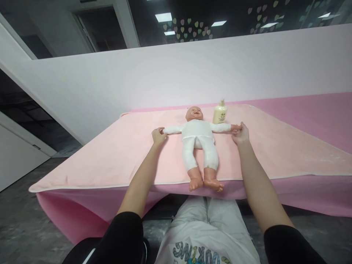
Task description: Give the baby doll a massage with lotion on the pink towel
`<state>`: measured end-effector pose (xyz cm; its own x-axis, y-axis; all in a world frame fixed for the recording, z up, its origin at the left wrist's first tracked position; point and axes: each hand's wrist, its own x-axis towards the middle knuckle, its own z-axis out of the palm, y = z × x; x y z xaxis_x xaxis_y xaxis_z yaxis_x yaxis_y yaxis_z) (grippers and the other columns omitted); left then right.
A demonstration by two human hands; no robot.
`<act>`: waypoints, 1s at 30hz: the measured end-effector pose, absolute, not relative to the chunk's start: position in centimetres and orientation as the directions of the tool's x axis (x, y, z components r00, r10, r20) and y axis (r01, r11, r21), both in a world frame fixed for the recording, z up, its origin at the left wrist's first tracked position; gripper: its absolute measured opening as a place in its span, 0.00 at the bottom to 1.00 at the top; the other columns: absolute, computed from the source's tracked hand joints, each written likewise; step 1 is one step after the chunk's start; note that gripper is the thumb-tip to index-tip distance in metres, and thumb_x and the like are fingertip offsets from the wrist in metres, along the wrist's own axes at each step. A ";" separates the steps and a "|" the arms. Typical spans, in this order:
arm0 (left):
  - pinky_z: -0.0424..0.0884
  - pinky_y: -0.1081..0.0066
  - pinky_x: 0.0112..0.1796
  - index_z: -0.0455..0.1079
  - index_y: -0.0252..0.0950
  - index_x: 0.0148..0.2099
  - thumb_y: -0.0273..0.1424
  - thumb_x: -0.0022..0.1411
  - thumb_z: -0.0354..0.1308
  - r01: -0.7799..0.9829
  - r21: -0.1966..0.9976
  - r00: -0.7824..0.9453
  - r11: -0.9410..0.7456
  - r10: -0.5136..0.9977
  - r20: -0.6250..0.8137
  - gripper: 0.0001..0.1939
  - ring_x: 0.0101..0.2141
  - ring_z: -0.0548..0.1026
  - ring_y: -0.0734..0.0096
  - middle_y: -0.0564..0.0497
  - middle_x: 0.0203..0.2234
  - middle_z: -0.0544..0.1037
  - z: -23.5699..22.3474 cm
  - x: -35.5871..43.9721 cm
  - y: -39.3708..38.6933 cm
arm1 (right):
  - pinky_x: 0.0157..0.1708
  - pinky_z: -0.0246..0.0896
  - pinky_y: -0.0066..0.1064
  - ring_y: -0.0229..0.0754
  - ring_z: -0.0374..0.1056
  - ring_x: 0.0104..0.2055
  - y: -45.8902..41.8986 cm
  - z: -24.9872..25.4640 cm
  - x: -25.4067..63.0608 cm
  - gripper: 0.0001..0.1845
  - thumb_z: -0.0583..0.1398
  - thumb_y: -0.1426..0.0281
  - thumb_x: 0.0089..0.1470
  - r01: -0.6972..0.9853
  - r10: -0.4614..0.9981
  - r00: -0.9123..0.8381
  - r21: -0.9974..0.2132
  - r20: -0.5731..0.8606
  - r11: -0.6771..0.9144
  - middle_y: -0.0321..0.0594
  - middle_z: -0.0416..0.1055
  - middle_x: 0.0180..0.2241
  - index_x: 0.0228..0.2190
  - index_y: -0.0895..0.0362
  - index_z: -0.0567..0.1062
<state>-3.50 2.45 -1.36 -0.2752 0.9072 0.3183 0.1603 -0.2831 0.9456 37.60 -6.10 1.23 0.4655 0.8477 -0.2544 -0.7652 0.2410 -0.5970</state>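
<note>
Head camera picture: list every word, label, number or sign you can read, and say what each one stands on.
Printed letters on the white garment at the bottom edge: seen upside down and cut off, not readable for certain.
Label on the pump bottle beside the doll: a dark mark, too small to read.
Nothing else bears writing.

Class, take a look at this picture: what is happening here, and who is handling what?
A person stands at a table covered with a pink cloth. A baby doll in white clothes lies on its back on the cloth, arms spread wide and feet at the near edge. The person's left hand holds the end of one doll arm, and the right hand holds the other. A cream lotion bottle stands upright beside the doll's head, touched by neither hand.
</note>
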 end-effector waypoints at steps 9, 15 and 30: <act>0.52 0.52 0.58 0.73 0.40 0.41 0.17 0.44 0.56 0.626 0.473 0.237 -0.620 0.729 0.642 0.21 0.56 0.60 0.49 0.44 0.42 0.72 -1.1 -1.5 1.2 | 0.12 0.58 0.14 0.27 0.59 0.17 -5.1 1.9 33.8 0.09 0.55 0.79 0.55 -0.695 0.824 0.478 -0.705 -0.305 0.143 0.29 0.63 0.20 0.26 0.56 0.63; 0.60 0.55 0.52 0.73 0.39 0.45 0.20 0.47 0.54 0.659 0.438 0.329 -0.612 0.758 0.564 0.21 0.49 0.67 0.51 0.43 0.45 0.71 -1.2 -0.2 0.8 | 0.14 0.61 0.14 0.28 0.63 0.20 -5.0 1.8 32.6 0.08 0.55 0.81 0.53 -0.707 0.843 0.467 -0.685 -0.268 0.174 0.30 0.67 0.23 0.29 0.56 0.65; 0.62 0.55 0.52 0.72 0.38 0.47 0.20 0.47 0.53 0.705 0.373 0.354 -0.603 0.755 0.552 0.23 0.49 0.67 0.51 0.42 0.46 0.71 -1.1 -0.2 0.8 | 0.15 0.64 0.14 0.30 0.66 0.21 -4.6 1.2 32.6 0.06 0.53 0.78 0.58 -0.761 0.904 0.292 -0.648 -0.313 0.022 0.35 0.70 0.26 0.32 0.57 0.67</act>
<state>-0.15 0.79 -1.12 0.3536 0.7554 0.5517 0.7052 -0.6028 0.3734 32.58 -4.61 1.20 0.2922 0.9037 -0.3129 -0.7615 0.0219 -0.6478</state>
